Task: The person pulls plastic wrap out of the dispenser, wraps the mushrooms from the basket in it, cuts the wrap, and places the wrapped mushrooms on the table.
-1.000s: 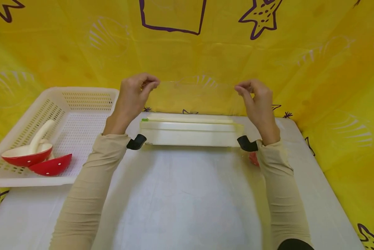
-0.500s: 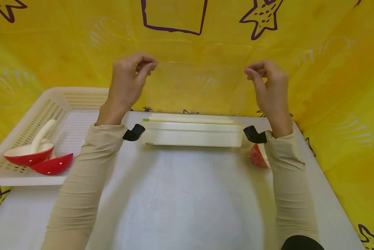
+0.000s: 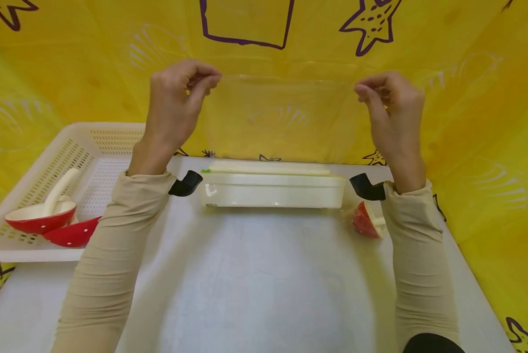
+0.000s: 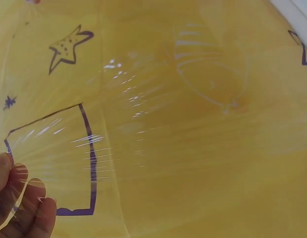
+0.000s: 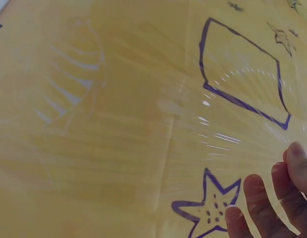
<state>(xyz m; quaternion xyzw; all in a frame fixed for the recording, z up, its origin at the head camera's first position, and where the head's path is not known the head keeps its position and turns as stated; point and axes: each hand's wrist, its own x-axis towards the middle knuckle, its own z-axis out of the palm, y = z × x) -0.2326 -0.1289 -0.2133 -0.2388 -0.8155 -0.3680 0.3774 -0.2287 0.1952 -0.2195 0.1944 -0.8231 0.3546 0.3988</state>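
A clear sheet of plastic wrap [image 3: 281, 117] stretches between both hands, its top edge level with the fingertips. My left hand [image 3: 173, 108] pinches one upper corner between thumb and fingers; my right hand [image 3: 396, 115] pinches the other. Below hangs the wrap down to a long white cling film dispenser [image 3: 272, 191] at the back of the table. In the left wrist view, glossy creases of wrap fan out from the left fingers [image 4: 32, 196]. The right wrist view has similar creases spreading from the right fingers [image 5: 257, 198].
On the left stands a white perforated basket [image 3: 113, 137] holding red-and-white ladles [image 3: 43, 223] with white dots. A red and white piece [image 3: 366, 220], seemingly wrapped, lies right of the dispenser, partly behind the right sleeve. A yellow patterned cloth [image 3: 264, 24] hangs behind the table.
Both hands have risen and moved apart, drawing a longer, wider sheet of wrap up from the dispenser. The red and white piece by the right sleeve has come more into sight.
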